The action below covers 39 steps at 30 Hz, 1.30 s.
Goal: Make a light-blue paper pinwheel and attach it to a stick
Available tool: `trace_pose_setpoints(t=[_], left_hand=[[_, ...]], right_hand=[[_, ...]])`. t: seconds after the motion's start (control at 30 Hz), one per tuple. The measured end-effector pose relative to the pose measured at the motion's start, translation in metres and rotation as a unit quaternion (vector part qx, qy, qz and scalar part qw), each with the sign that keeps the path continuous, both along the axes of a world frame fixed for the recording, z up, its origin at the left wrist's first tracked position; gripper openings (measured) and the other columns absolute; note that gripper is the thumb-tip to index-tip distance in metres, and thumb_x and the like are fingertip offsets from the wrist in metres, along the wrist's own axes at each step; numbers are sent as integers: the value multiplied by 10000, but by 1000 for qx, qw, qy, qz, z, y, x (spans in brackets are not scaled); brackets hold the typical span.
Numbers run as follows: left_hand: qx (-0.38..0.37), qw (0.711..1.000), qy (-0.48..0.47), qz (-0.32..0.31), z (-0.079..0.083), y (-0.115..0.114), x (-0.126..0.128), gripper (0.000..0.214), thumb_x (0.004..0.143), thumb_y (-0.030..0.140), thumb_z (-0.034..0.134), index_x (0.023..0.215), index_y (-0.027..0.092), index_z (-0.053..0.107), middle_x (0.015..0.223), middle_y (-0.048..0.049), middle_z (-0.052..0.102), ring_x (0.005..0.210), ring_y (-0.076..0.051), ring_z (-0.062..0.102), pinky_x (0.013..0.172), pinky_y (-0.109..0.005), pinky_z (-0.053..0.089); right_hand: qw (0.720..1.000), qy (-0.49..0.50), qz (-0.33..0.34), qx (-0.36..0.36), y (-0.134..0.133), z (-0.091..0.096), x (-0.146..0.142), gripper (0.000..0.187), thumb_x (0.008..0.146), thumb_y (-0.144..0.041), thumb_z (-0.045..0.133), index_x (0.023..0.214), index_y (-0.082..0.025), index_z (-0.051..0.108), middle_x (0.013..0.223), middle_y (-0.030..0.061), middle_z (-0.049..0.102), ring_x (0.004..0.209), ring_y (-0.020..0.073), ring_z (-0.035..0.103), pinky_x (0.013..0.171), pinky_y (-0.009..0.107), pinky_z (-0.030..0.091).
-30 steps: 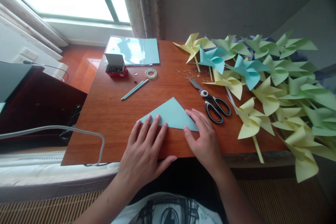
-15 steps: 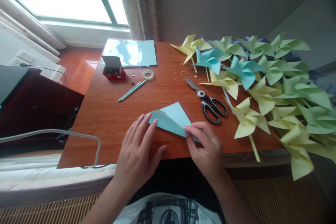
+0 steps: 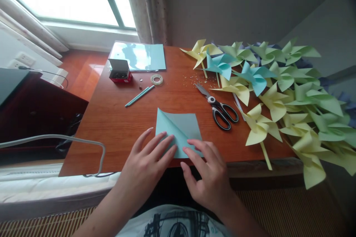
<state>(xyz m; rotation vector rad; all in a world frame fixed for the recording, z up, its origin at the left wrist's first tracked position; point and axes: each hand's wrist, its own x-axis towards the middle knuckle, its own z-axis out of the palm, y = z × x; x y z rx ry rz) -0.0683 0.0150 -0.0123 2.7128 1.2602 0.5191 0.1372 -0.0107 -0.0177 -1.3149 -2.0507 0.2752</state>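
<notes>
A light-blue sheet of paper (image 3: 185, 123) lies near the table's front edge, creased along a diagonal, with its upper left corner lifted a little. My left hand (image 3: 150, 155) rests its spread fingers on the lower left part of the paper. On the lower right part lie the fingertips of my right hand (image 3: 204, 166), thumb held apart below the table edge. Neither hand grips the sheet. To the right of the paper are black-handled scissors (image 3: 218, 107), blades pointing away from me.
Many paper pinwheels (image 3: 263, 122) crowd the table's right side. At the back left stand a small red box (image 3: 121, 74), a tape roll (image 3: 157, 79), two light-blue paper sticks (image 3: 139, 96) and a stack of blue sheets (image 3: 157, 55). A white cable (image 3: 83, 140) crosses the left corner.
The paper has been unfolded from its triangle and turned, so it now lies nearly square to me. My right hand has let go of its corner and spread its fingers on the sheet.
</notes>
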Motion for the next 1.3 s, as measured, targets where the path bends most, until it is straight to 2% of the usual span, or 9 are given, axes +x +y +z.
trace_pose_setpoints(t=[0.2, 0.33, 0.5, 0.67, 0.73, 0.9, 1.0, 1.17, 1.3], left_hand=[[-5, 998, 26, -48, -11, 7, -12, 300, 1024, 238, 483, 1238, 215, 692, 1436, -46, 635, 1349, -253, 559, 1227, -474, 292], [1, 997, 29, -69, -15, 9, -16, 325, 1024, 188, 453, 1254, 225, 679, 1447, -31, 627, 1372, -246, 538, 1234, -477, 284], [-23, 994, 14, -105, -8, 17, -24, 328, 1024, 183, 454, 1271, 221, 666, 1425, -32, 645, 1354, -217, 563, 1225, -433, 319], [-41, 993, 9, -109, 2, 23, -36, 292, 971, 103, 507, 1162, 223, 692, 1376, -9, 683, 1324, -187, 590, 1257, -404, 262], [-34, 994, 20, -100, 2, 23, -40, 337, 951, 77, 499, 1197, 220, 680, 1380, -23, 679, 1319, -198, 594, 1255, -424, 261], [0, 996, 74, -39, 2, 19, -36, 547, 906, 48, 475, 1440, 152, 532, 1441, -122, 621, 1306, -269, 600, 1194, -479, 336], [3, 995, 100, 2, 5, 13, -23, 503, 905, 75, 474, 1385, 161, 599, 1444, -133, 616, 1330, -324, 575, 1170, -529, 346], [-1, 995, 103, -12, 6, 5, -3, 444, 918, 146, 496, 1333, 177, 651, 1489, -117, 578, 1386, -318, 518, 1190, -515, 317], [-28, 996, 82, -30, 0, 3, -3, 425, 945, 209, 500, 1345, 169, 640, 1505, -68, 570, 1393, -298, 505, 1224, -481, 268]], right_hand=[[998, -49, -42, -28, 6, 13, 1, 403, 929, -142, 587, 1331, -125, 582, 1293, 165, 667, 1092, 292, 637, 936, 450, 548], [996, -75, -54, -14, 20, 16, 4, 312, 934, -133, 596, 1242, -128, 645, 1238, 147, 704, 1057, 287, 641, 945, 450, 537], [993, -114, 39, -7, 38, 14, 13, 277, 934, -67, 559, 1148, -184, 691, 1257, 79, 725, 1158, 294, 602, 1031, 525, 471], [977, -149, 152, -27, 47, 12, 21, 321, 927, -37, 515, 1129, -215, 689, 1343, 39, 697, 1366, 303, 511, 1226, 654, 201], [968, -163, 183, -49, 47, 11, 24, 330, 921, -50, 526, 1171, -208, 673, 1384, 53, 671, 1401, 307, 485, 1239, 665, 158], [964, -165, 195, -75, 43, 7, 26, 298, 972, -183, 551, 1255, -171, 643, 1421, 88, 638, 1314, 308, 545, 1154, 573, 374], [966, -159, 189, -82, 40, 8, 24, 315, 986, -277, 571, 1272, -165, 641, 1401, 116, 645, 1245, 314, 566, 1041, 531, 472], [965, -164, 183, -91, 36, 9, 19, 356, 983, -320, 579, 1289, -148, 634, 1391, 140, 643, 1154, 313, 597, 959, 517, 513], [964, -146, 201, -92, 36, 8, 18, 368, 973, -336, 600, 1285, -145, 641, 1407, 134, 641, 1269, 330, 554, 1031, 536, 481]])
